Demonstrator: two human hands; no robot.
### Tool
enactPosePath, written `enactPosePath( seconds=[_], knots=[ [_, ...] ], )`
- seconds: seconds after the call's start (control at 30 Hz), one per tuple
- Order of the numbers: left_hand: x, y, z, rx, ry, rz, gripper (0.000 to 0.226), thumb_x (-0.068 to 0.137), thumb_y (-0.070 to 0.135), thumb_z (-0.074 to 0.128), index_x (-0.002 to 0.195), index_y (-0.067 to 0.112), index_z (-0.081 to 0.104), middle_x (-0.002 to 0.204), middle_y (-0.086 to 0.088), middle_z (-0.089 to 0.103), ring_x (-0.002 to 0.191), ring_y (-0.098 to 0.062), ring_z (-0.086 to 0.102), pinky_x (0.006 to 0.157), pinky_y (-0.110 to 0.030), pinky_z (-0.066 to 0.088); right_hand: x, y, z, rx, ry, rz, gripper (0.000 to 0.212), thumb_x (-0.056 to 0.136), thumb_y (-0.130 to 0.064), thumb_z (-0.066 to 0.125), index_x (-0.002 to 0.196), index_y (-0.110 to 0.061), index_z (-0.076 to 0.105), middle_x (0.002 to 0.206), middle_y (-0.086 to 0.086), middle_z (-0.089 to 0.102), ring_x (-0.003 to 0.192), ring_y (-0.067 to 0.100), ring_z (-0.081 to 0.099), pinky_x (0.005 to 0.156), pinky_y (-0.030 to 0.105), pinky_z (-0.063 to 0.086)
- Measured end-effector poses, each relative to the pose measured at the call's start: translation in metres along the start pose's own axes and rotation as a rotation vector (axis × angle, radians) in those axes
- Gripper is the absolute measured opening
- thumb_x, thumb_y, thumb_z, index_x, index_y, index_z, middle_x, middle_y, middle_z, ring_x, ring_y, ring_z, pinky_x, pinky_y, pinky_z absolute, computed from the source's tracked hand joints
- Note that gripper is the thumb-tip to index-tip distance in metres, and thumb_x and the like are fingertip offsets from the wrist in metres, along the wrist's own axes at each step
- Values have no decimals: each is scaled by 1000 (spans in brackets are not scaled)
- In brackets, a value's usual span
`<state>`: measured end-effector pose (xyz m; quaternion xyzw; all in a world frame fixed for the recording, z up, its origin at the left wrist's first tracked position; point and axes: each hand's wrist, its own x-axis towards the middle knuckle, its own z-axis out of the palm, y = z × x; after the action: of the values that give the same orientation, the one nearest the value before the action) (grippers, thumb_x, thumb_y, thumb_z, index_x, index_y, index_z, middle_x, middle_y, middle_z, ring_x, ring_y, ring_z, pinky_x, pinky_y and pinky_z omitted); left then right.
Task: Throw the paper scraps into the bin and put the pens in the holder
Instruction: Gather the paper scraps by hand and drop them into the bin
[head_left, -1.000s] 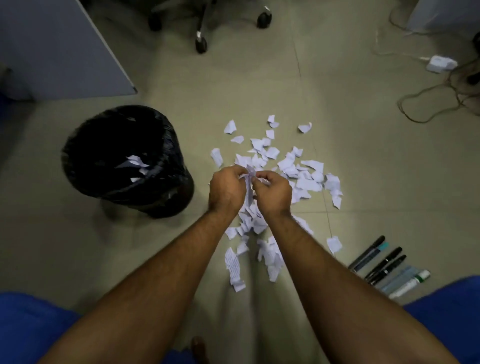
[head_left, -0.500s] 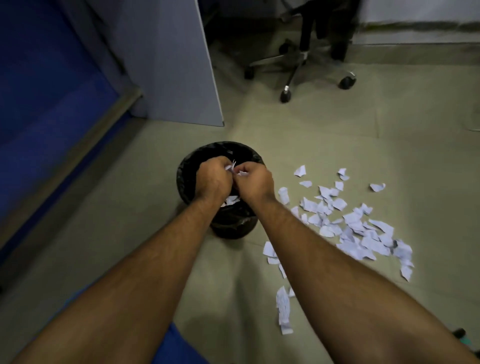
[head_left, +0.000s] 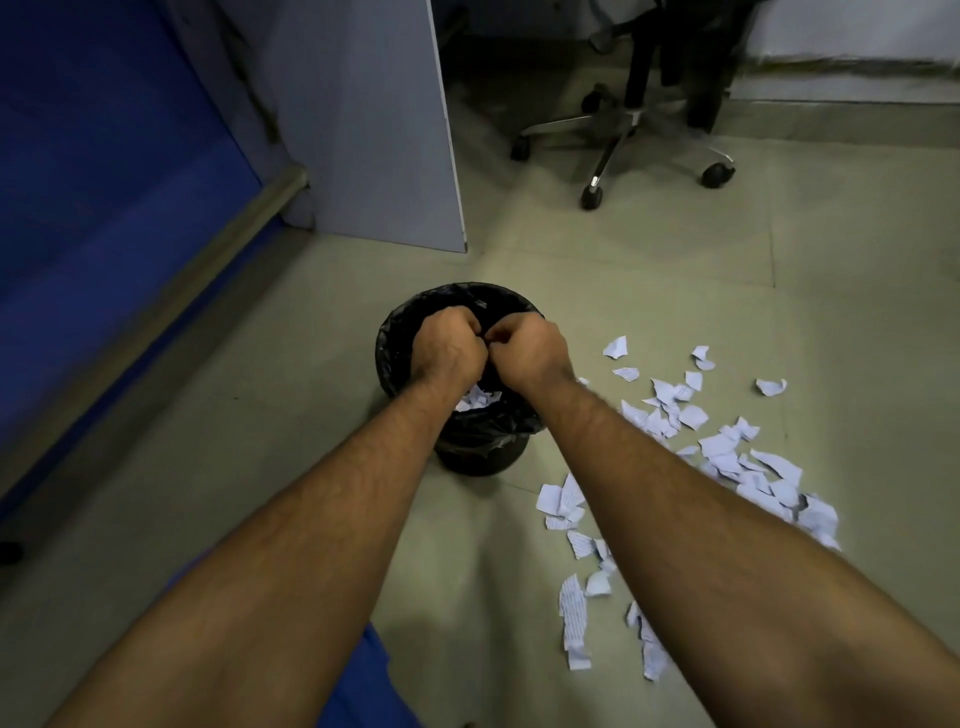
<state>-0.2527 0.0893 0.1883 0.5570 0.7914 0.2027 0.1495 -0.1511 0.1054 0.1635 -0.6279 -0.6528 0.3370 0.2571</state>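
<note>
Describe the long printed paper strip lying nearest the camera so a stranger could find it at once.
Start at the black-lined bin in the middle of the floor, then follow the trail of paper scraps on its right toward the camera. The long printed strip lies just left of the right forearm; it is narrow, lined with text, and far longer than its neighbours.

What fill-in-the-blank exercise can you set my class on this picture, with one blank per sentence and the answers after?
1. Both hands, the left hand and the right hand, are over the black ____.
2. The bin is lined with a black plastic ____.
3. Most paper scraps on the floor lie to the bin's ____.
4. The office chair stands on ____.

Answers: bin; bag; right; wheels
</note>
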Motion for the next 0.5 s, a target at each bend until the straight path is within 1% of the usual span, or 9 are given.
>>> enactPosePath(
  seconds=[0.13, 0.23, 0.27, 0.3, 0.37, 0.43, 0.5],
  knots=[
    [-5, 22, 3, -91, 9, 47, 21, 85, 14, 55, 95, 22, 72, 96, -1, 72, 85, -21, 64, 67, -27, 49, -9, 8, -21, 141, 153, 64, 17, 80, -21, 61, 86, -23, 76, 89, -4, 76, 84, 19, 69, 77, 28, 55],
    [-10, 41, 15, -145, 3, 104, 18, 83, 21, 58, 91, 21, 74, 92, 0, 74, 87, -22, 67, 74, -26, 53, -22, 38, -45, 230, 270, 111, 14, 84, -24, 61, 85, -21, 75, 84, -3, 75, 80, 20, 69, 74, 28, 55],
    [-12, 47, 22, -176, -15, 126, 18, 82, 21, 59, 92, 21, 74, 91, 0, 74, 87, -20, 67, 77, -26, 53, -27, 51, -52, 272, 297, 129, 14, 83, -26, 60, 83, -22, 74, 81, -4, 74, 77, 20, 70, 75, 31, 57],
    [-17, 56, 31, -219, -37, 146, 19, 81, 21, 60, 93, 20, 74, 89, 1, 74, 87, -19, 68, 79, -25, 53, -32, 67, -59, 319, 318, 155, 13, 80, -29, 60, 81, -25, 72, 79, -5, 74, 75, 19, 70, 75, 36, 59],
    [-29, 68, 47, -296, -62, 169, 20, 80, 18, 60, 95, 19, 75, 84, 1, 74, 82, -18, 68, 75, -21, 50, -41, 93, -67, 383, 338, 200, 15, 76, -35, 58, 81, -30, 71, 79, -6, 73, 76, 18, 71, 76, 44, 61],
    [-45, 81, 72, -345, -107, 193, 21, 81, 16, 60, 97, 17, 74, 79, 2, 71, 78, -18, 66, 72, -21, 48, -51, 124, -73, 385, 344, 248, 18, 76, -36, 58, 87, -30, 71, 81, -6, 73, 78, 16, 72, 75, 45, 61],
    [-65, 87, 102, -354, -180, 210, 22, 81, 15, 59, 98, 17, 73, 75, 4, 67, 77, -19, 65, 73, -24, 50, -66, 153, -75, 355, 349, 287, 18, 79, -35, 60, 92, -29, 71, 82, -6, 74, 78, 16, 72, 76, 44, 61]
  ],
)
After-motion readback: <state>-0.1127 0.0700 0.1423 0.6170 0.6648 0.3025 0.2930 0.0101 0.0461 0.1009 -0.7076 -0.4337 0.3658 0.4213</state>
